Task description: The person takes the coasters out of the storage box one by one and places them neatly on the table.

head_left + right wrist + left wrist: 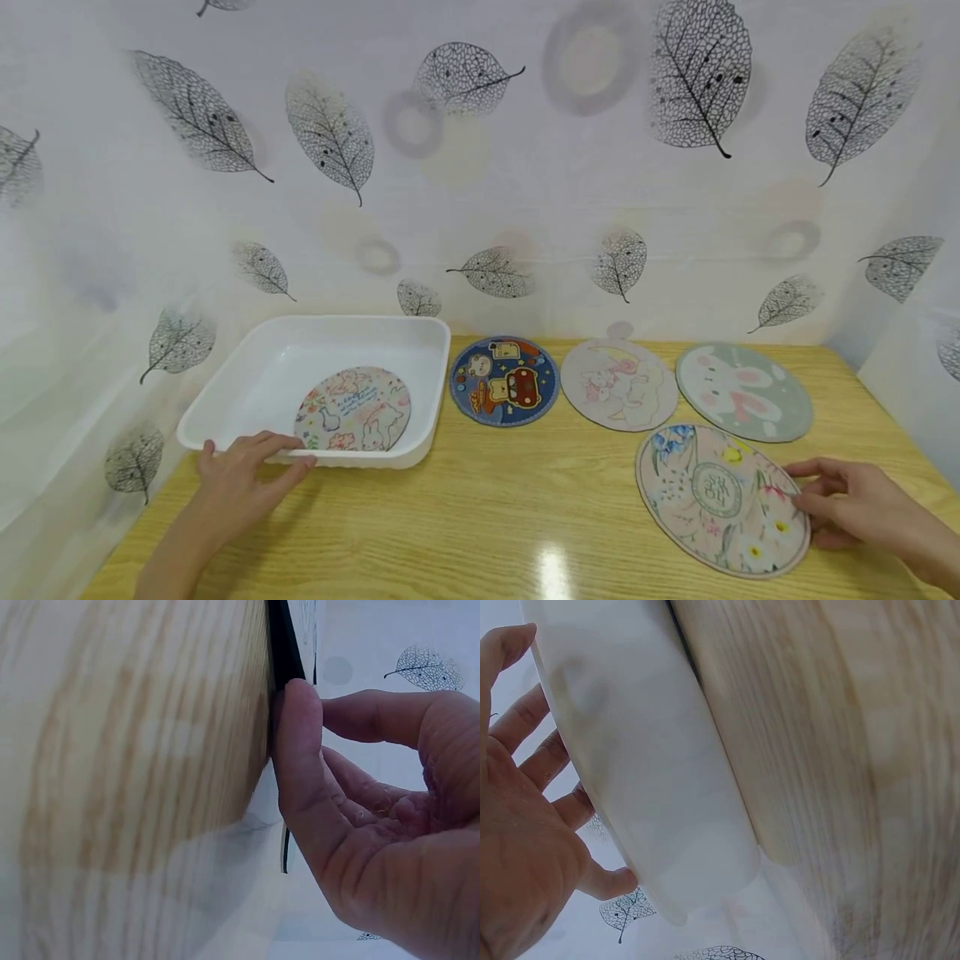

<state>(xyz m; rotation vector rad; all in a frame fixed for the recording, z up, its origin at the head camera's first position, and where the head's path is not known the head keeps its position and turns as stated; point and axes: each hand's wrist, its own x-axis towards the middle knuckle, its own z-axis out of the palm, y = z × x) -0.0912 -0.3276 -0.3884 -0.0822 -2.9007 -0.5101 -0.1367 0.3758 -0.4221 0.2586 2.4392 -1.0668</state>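
My right hand (847, 504) pinches the right edge of a round floral mat (682, 508) between thumb and fingers. This mat is pink with flowers and a round emblem, and its dark underside (285, 645) shows in the right wrist view, close over the wood. At the left, my left hand (243, 487) rests on the front rim of a white plastic tray (255, 383), its fingers spread and relaxed along the edge. Inside the tray lies a round mat with rabbit drawings (352, 408), toward its right front.
Beyond the floral mat, three round mats lie in a row along the back: a dark blue bear mat (465, 400), a pale pink rabbit mat (581, 383) and a grey-green rabbit mat (787, 400). A leaf-print curtain (525, 192) hangs behind the wooden table (450, 533).
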